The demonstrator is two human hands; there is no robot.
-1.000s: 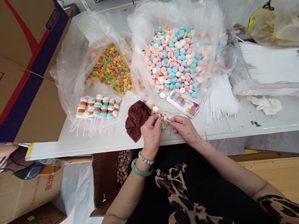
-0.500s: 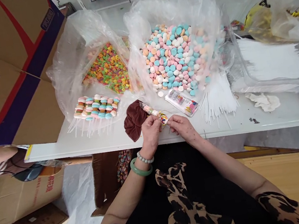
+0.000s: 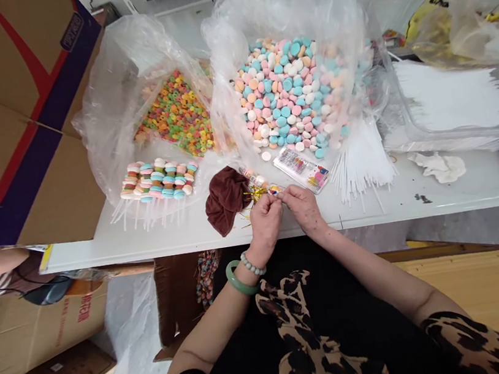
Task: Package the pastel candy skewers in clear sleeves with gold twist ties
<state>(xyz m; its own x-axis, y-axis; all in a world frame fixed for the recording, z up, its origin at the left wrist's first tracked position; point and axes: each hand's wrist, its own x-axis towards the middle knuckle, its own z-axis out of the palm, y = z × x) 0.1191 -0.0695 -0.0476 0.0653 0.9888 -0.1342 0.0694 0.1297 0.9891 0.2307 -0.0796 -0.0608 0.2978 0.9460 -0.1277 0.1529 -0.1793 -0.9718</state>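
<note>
My left hand [image 3: 267,217] and my right hand [image 3: 303,209] are pinched together at the near end of a wrapped candy skewer [image 3: 256,178]. Pale candies show through its clear wrapper, and a small colourful tag [image 3: 274,189] sits just beyond my fingertips. Gold twist ties [image 3: 257,194] stick out left of it, beside my left hand. My fingers hide the exact spot they pinch. A bunched brown cloth [image 3: 227,201] lies to the left. A flat printed pack [image 3: 303,169] rests beyond my right hand.
Finished-looking candy skewers [image 3: 159,181] lie in a row at left. Behind are bags of ring candies [image 3: 181,113] and pastel candies [image 3: 283,98]. White sticks [image 3: 361,162] fan out at right, near a plastic tub [image 3: 451,137] of more sticks. A large carton [image 3: 67,181] stands left.
My left hand has moved right and slightly down, so both hands' fingertips now meet. The gold twist ties show more plainly beside it. The view has shifted slightly.
</note>
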